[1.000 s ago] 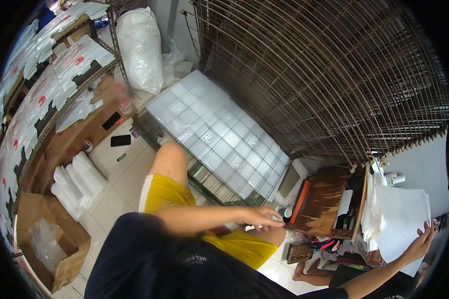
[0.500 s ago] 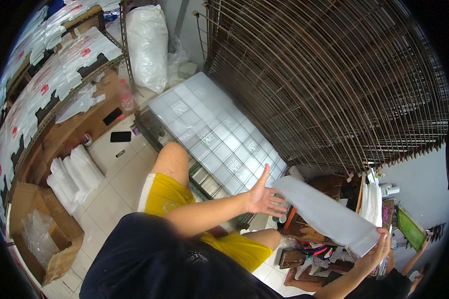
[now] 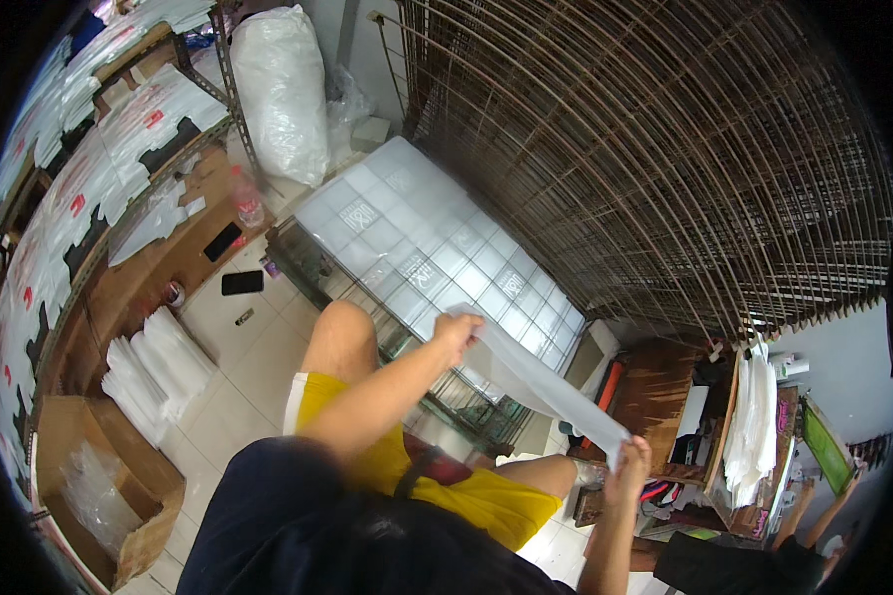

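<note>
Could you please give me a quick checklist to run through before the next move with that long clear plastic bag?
1. Left hand grips one end of the clear plastic bag: ok.
2. Right hand grips the other end: ok.
3. Bag stretched flat between the hands, no twist: ok as far as visible.
4. Bag clear of the wire rack edge: cannot tell, since it passes in front of the rack.
5. Tray of clear sheets on the rack lies flat: ok.
6. Bag free of tears: cannot tell, too blurred.
</note>
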Tool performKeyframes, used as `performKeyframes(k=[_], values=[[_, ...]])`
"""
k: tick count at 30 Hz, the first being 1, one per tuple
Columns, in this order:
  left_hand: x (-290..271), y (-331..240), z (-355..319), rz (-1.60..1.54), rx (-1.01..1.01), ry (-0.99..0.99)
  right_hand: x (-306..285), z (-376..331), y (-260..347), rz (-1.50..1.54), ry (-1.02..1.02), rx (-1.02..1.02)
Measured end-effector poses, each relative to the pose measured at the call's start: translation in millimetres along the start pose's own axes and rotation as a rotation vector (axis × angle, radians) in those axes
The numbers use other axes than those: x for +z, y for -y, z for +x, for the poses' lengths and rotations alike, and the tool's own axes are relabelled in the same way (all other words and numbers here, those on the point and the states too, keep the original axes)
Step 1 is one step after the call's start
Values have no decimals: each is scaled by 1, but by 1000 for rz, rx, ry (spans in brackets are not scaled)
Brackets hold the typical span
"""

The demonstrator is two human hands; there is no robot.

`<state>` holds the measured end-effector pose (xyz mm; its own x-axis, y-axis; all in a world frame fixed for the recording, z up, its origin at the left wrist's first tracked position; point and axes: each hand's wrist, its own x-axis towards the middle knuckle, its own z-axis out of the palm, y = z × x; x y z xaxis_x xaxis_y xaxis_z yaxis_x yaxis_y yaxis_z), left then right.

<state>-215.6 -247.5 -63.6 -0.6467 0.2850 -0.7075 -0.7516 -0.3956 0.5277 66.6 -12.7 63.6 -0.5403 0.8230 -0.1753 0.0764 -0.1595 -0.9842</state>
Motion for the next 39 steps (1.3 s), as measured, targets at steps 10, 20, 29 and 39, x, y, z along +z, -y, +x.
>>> performKeyframes(k=[10,20,29,39], values=[[-77,-123,205,40,98,-156,188,168,-115,2,260,412],[-65,-220,264,-112,287,45,292,249,-179,97,338,284],[-118,-161,317,316,81,-462,325,317,-336,-124,340,308],[-140,-146,323,782,223,-198,338,366,-402,-351,294,244]])
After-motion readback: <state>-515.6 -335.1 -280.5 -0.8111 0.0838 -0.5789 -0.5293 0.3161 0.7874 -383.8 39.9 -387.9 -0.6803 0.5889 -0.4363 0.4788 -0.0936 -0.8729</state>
